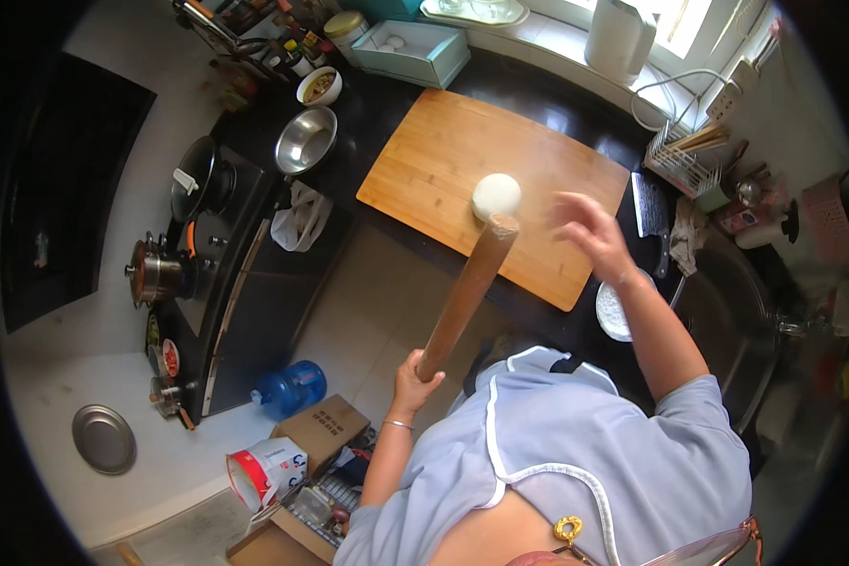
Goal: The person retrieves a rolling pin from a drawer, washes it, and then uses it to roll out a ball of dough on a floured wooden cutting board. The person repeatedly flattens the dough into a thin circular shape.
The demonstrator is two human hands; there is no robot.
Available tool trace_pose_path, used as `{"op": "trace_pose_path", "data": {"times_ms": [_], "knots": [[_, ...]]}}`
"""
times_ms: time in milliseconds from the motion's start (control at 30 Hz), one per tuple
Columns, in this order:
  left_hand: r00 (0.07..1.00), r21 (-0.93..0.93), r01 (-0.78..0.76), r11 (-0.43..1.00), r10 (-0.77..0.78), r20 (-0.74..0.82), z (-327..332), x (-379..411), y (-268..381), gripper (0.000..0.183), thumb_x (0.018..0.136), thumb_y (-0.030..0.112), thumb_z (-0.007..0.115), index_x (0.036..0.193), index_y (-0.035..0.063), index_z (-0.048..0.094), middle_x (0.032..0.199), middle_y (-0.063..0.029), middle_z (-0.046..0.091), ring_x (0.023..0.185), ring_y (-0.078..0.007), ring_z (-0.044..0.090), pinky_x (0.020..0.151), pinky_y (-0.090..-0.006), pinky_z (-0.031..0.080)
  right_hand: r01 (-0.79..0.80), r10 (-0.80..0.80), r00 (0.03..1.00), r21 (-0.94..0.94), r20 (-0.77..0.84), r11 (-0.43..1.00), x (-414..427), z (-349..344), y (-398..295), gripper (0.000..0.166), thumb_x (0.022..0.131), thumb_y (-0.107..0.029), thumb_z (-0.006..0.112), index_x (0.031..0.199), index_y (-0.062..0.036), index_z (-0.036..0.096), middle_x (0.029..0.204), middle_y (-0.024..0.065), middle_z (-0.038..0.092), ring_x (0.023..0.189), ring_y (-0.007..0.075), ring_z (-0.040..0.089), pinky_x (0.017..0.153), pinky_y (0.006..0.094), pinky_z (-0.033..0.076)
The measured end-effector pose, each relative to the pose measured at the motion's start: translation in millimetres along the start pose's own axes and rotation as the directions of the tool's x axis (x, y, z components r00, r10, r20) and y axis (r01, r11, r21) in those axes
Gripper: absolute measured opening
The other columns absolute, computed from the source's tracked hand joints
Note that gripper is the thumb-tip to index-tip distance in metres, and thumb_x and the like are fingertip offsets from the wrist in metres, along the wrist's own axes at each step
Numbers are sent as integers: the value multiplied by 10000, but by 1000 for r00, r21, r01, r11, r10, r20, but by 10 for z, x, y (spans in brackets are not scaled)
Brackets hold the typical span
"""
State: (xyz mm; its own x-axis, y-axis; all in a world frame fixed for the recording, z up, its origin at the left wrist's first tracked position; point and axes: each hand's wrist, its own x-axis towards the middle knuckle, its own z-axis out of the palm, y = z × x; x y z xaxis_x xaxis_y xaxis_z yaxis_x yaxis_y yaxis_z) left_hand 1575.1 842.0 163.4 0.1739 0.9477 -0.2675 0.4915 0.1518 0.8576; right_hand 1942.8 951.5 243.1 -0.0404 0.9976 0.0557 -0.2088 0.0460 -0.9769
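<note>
A smooth white ball of dough (497,196) rests on a bamboo cutting board (431,159) on the black counter. My left hand (416,382) grips the lower end of a thick wooden rolling pin (467,297), whose far end appears just in front of the dough. Over the right part of the board, my right hand (591,233) is raised with fingers apart and nothing in it. Partly behind my right forearm stands a bowl of white powder (614,311).
A cleaver (652,223) lies right of the board, beside the sink (722,332). Left of the board are a steel bowl (306,140), a white bowl with food (319,86) and an open light-blue box (410,53). Farther left, a pot (157,272) stands on the stove.
</note>
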Motion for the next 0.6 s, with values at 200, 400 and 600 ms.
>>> {"op": "trace_pose_path", "data": {"times_ms": [200, 400, 600], "knots": [[984, 76, -52, 996, 64, -164, 146, 189, -131, 282, 661, -39, 695, 893, 39, 555, 815, -63, 577, 771, -182, 571, 726, -292, 463, 95, -86, 987, -65, 133, 993, -17, 876, -230, 448, 799, -153, 709, 1171, -25, 495, 1007, 67, 614, 934, 123, 579, 774, 261, 486], [946, 81, -112, 990, 131, -296, 175, 257, -448, 226, 674, -54, 661, 826, 40, 523, 788, -56, 533, 748, -173, 535, 706, -286, 448, 217, -188, 943, -79, 276, 973, -132, 1045, -27, 414, 791, -214, 711, 1141, -51, 560, 1020, 55, 606, 922, 147, 551, 727, 252, 475], [920, 166, -123, 978, 175, -351, 127, 198, -619, 207, 657, -55, 637, 789, 46, 514, 774, -61, 518, 732, -213, 522, 685, -300, 438, 201, -183, 930, -27, 320, 979, -209, 1052, 46, 411, 783, -184, 699, 1143, -38, 564, 1028, 57, 607, 906, 159, 542, 768, 274, 462]]}}
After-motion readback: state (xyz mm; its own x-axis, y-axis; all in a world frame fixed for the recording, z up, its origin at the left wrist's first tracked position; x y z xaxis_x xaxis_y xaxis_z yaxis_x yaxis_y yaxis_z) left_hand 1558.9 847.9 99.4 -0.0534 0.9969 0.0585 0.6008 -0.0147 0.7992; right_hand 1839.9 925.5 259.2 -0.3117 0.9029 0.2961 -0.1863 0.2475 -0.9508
